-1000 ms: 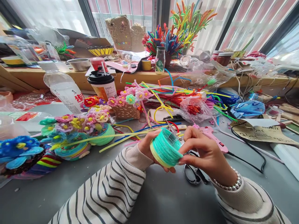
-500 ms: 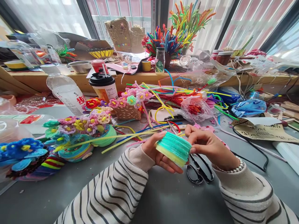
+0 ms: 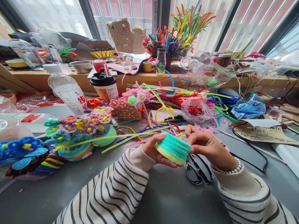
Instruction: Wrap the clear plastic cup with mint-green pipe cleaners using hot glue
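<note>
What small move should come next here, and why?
Probably press the right hand lightly against the teal-and-yellow pot's right edge, keeping the left hand steady: the left supports the pot from its left side and below, and the right fingertips are at that edge. Whether they pinch anything is unclear.

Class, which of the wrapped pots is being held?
The turquoise-and-yellow pot, in the left hand; the flower-decked wrapped pots rest on the table.

The desk (image 3: 173, 202) is grey. Fuzzy sticks (image 3: 171, 98) are piled near its far edge. A stripy pot (image 3: 48, 161) of blue flowers (image 3: 25, 144) is by the left edge, and tan paper (image 3: 261, 132) lies near the right edge.
</note>
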A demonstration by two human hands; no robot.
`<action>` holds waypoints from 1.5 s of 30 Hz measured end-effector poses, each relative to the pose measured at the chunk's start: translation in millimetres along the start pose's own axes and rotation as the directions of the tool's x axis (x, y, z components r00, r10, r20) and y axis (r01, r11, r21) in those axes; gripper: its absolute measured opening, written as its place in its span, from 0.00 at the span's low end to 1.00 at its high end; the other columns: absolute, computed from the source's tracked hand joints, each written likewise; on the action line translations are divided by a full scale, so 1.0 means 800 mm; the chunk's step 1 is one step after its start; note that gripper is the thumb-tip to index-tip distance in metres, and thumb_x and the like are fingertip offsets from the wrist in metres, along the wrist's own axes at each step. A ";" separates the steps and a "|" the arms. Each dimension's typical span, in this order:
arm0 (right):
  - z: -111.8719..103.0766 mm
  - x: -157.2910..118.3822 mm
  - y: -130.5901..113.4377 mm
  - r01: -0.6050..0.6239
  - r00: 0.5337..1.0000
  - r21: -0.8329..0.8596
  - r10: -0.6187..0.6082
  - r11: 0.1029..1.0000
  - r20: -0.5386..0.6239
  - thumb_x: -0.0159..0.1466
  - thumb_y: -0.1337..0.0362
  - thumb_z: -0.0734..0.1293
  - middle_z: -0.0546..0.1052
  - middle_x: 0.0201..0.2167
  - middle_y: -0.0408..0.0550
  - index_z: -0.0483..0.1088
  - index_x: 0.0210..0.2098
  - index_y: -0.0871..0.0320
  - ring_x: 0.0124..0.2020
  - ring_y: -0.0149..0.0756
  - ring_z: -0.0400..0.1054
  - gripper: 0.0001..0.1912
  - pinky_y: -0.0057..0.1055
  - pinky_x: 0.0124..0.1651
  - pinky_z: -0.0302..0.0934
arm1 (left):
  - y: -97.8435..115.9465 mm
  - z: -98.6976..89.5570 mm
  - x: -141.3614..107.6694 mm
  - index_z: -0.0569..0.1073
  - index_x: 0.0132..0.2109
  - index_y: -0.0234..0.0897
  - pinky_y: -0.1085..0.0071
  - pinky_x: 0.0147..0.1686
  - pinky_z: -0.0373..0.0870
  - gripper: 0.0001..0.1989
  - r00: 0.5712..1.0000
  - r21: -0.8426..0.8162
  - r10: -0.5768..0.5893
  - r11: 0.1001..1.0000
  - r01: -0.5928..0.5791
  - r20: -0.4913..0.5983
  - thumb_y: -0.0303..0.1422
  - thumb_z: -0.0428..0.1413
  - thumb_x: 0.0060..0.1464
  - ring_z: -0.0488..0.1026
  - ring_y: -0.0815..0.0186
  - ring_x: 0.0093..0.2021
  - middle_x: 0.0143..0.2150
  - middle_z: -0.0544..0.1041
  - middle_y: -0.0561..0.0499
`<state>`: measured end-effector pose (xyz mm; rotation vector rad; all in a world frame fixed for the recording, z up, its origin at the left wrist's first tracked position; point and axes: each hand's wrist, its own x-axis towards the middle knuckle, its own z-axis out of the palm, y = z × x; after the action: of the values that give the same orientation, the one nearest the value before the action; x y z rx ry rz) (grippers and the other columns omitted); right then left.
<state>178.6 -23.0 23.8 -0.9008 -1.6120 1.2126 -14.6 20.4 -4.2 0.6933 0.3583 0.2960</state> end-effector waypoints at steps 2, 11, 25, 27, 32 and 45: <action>0.000 0.001 -0.001 0.006 1.000 -0.039 -0.006 0.999 -0.003 0.51 0.58 0.70 0.58 0.27 0.42 0.73 0.23 0.54 0.31 0.30 0.54 0.07 0.26 0.32 0.52 | 0.001 0.002 -0.002 0.72 0.43 0.27 0.68 0.30 0.70 0.33 0.999 0.012 0.019 1.000 -0.018 -0.039 0.51 0.56 0.37 0.77 0.56 0.31 0.34 0.78 0.40; -0.005 -0.002 -0.006 0.049 0.999 -0.184 -0.051 0.982 -0.007 0.56 0.49 0.64 0.60 0.29 0.43 0.73 0.36 0.51 0.31 0.31 0.56 0.16 0.27 0.32 0.53 | 0.006 0.000 -0.004 0.70 0.47 0.29 0.68 0.33 0.70 0.32 0.999 0.029 0.038 0.999 -0.037 -0.033 0.52 0.52 0.43 0.76 0.59 0.33 0.35 0.78 0.42; 0.008 -0.004 0.000 0.096 0.985 -0.322 -0.136 0.942 -0.105 0.54 0.48 0.64 0.62 0.31 0.44 0.69 0.45 0.51 0.27 0.29 0.56 0.22 0.28 0.30 0.56 | 0.004 -0.007 -0.002 0.70 0.46 0.25 0.74 0.26 0.69 0.39 0.971 -0.135 0.164 0.981 -0.141 0.176 0.58 0.52 0.39 0.76 0.62 0.31 0.35 0.78 0.41; 0.011 -0.002 0.003 0.077 0.989 -0.296 -0.112 0.952 -0.101 0.55 0.51 0.65 0.64 0.33 0.45 0.68 0.46 0.51 0.29 0.29 0.57 0.21 0.27 0.31 0.57 | 0.003 -0.007 -0.003 0.70 0.46 0.24 0.74 0.26 0.68 0.39 0.966 -0.148 0.195 0.974 -0.171 0.170 0.57 0.52 0.39 0.76 0.62 0.31 0.36 0.78 0.40; 0.015 0.000 0.002 -0.005 0.992 -0.248 -0.027 0.969 -0.126 0.58 0.55 0.63 0.67 0.36 0.46 0.67 0.47 0.53 0.35 0.32 0.62 0.18 0.28 0.36 0.62 | 0.003 -0.011 0.001 0.68 0.50 0.28 0.72 0.29 0.69 0.37 0.966 -0.116 0.233 0.969 -0.220 0.114 0.55 0.53 0.40 0.76 0.60 0.34 0.39 0.78 0.40; 0.017 0.001 -0.003 -0.048 0.930 -0.239 -0.044 0.970 -0.365 0.56 0.57 0.65 0.76 0.36 0.47 0.71 0.39 0.55 0.36 0.36 0.70 0.13 0.31 0.38 0.67 | 0.001 -0.002 0.002 0.70 0.46 0.34 0.71 0.35 0.69 0.28 0.888 0.020 0.458 0.889 -0.458 -0.045 0.49 0.57 0.41 0.74 0.60 0.41 0.44 0.76 0.44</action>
<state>165.4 -27.4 24.7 -1.2078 -1.4682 0.7927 -13.7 22.7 -4.9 0.7768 0.2370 0.7638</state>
